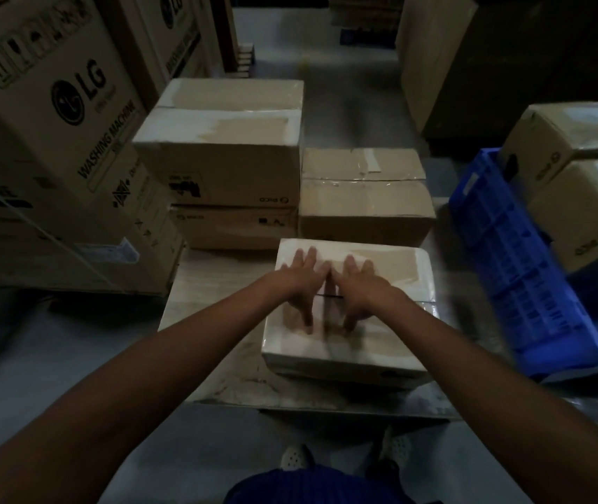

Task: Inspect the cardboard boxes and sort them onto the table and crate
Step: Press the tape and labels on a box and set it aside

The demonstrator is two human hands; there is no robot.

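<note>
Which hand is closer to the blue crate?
Right. The right hand lies flat on the box, on the side toward the crate; the left hand lies flat beside it, farther from the crate.

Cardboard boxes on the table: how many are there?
4: near box under the left hand and right hand; brown box behind it; upper box stacked on lower box, far left. More may hide behind them.

Large LG washing machine cartons (53,140) stand left; pale perforated shoes (295,457) on grey floor (348,103).
</note>
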